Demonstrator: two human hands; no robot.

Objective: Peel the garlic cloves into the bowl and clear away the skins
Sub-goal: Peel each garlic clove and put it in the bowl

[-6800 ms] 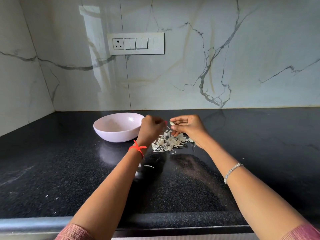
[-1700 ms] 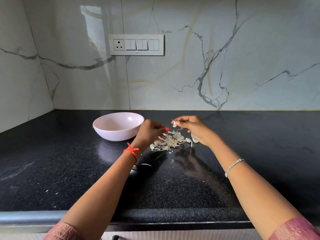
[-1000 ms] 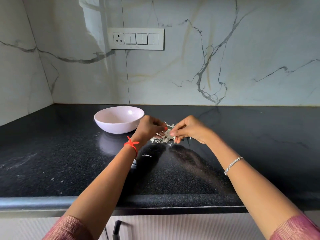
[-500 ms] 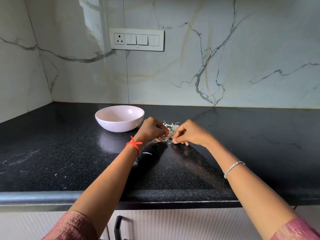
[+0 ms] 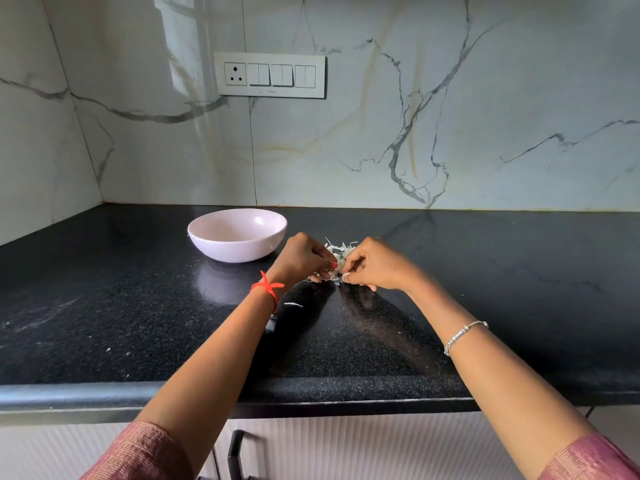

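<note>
Black stone counter [image 5: 138, 306]. Pink bowl [image 5: 235, 249] toward back edge; garlic skins [image 5: 341, 252] heaped just beside. Left hand [image 5: 304, 258], right hand [image 5: 377, 266] clutching heap from either side. Likely papery, weightless, scatter-prone: best cupped at heap's rim, squeezed softly.

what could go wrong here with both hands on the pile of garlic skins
The garlic skins are light and loose between the left hand and right hand, so flakes may slip out onto the counter. A stray sliver near the left wrist could get left behind. The bowl sits close by; skins might drop into it.
</note>
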